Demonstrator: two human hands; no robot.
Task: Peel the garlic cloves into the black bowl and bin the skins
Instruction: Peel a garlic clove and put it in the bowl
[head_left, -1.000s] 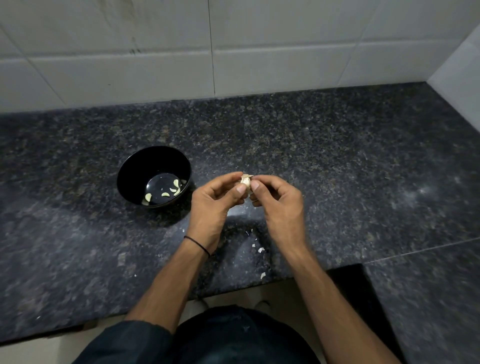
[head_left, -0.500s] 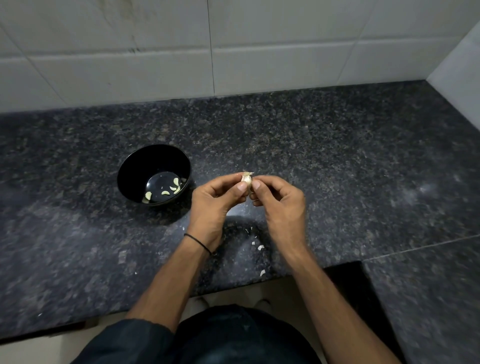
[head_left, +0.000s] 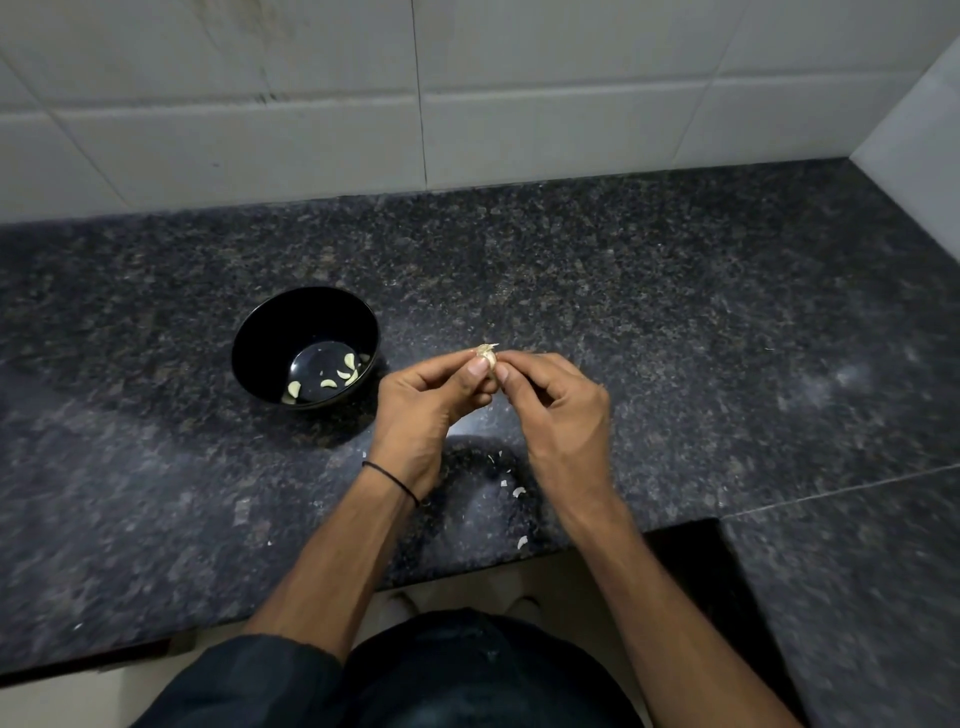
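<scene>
Left hand (head_left: 423, 402) and right hand (head_left: 553, 410) meet above the dark speckled surface (head_left: 649, 312), both pinching one garlic clove (head_left: 487, 356) between thumb and fingertips. The black bowl (head_left: 306, 348) stands just to their left, holding several peeled cloves (head_left: 337, 376). Skin scraps (head_left: 511, 491) lie below the hands.

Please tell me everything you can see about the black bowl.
The black bowl is round, deep and glossy; its material I cannot tell. It stands upright on the dark speckled stone countertop, left of the left hand, which does not touch it. At its bottom lie a few pale peeled garlic cloves and small bits. Nothing else touches it.
</scene>
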